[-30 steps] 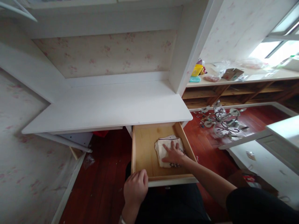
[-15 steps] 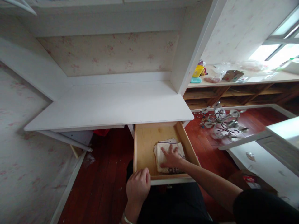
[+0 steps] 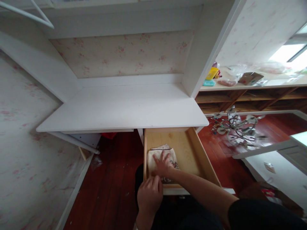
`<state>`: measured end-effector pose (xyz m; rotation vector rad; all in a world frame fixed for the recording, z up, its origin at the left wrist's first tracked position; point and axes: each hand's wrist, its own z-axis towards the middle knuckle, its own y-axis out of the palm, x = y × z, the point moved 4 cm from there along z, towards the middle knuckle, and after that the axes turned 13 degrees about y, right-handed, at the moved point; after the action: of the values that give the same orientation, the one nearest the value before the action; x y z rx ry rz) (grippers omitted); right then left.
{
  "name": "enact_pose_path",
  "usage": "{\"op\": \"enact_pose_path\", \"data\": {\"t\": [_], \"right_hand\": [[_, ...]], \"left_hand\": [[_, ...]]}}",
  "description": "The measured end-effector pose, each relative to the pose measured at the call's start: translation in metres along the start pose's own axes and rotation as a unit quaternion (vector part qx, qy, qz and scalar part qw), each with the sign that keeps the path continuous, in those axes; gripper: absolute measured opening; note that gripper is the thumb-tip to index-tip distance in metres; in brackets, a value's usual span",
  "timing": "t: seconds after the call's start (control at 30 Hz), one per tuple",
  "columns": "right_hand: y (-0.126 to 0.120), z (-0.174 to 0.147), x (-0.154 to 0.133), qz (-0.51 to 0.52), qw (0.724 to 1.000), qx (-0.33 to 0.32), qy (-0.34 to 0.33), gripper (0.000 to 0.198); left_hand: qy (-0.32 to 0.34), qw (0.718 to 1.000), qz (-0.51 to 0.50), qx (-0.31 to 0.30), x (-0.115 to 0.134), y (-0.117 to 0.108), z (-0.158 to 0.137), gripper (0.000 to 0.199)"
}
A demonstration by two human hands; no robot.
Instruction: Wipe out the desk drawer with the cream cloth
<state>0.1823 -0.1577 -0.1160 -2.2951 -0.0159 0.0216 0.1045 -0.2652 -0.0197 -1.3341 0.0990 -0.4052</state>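
A wooden drawer (image 3: pixel 187 150) is pulled out from under the white desk (image 3: pixel 124 108). Inside it, against the left side, lies a folded cream cloth (image 3: pixel 151 159) with dark print on it. My right hand (image 3: pixel 164 164) presses on the cloth with its fingers spread, the forearm crossing the drawer's front. At the front left corner of the drawer, my left hand (image 3: pixel 150 193) is closed over the edge; its fingertips are hidden from me.
A chandelier (image 3: pixel 236 126) lies on the red wooden floor (image 3: pixel 111 188) to the right. Beyond it runs a low shelf unit (image 3: pixel 225 97) topped with plastic bags and a cardboard box (image 3: pixel 250 78). A white cabinet (image 3: pixel 297 153) stands at the far right.
My right hand has slid the cloth from the right part of the drawer to its left side. The left hand stays at the front corner. My view has turned slightly left.
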Motion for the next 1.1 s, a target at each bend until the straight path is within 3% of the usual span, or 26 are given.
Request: {"op": "enact_pose_path", "data": {"t": [0.1,0.3,0.57,0.8,0.93,1.1], "right_hand": [[-0.01,0.006,-0.005,-0.033,0.999,-0.011,0.041,0.119],[-0.046,0.033,-0.019,-0.02,0.999,-0.029,0.036,0.122],[-0.095,0.073,-0.021,0.023,0.998,0.002,0.061,0.109],[-0.104,0.081,-0.019,0.029,0.997,-0.031,0.061,0.11],[-0.097,0.085,0.003,0.035,0.998,-0.018,0.04,0.108],[-0.093,0.097,0.068,0.043,0.997,0.018,0.054,0.104]], "left_hand": [[0.005,1.0,-0.005,0.007,0.0,0.001,0.0,0.018],[-0.011,1.0,-0.015,0.003,-0.003,0.003,0.001,0.019],[-0.029,1.0,-0.009,-0.007,-0.004,0.007,0.002,0.02],[-0.034,0.999,-0.015,0.001,-0.003,0.007,0.004,0.022],[-0.024,1.0,0.009,0.011,-0.001,0.004,0.006,0.023],[-0.012,1.0,0.018,-0.003,-0.001,0.005,0.006,0.024]]}}
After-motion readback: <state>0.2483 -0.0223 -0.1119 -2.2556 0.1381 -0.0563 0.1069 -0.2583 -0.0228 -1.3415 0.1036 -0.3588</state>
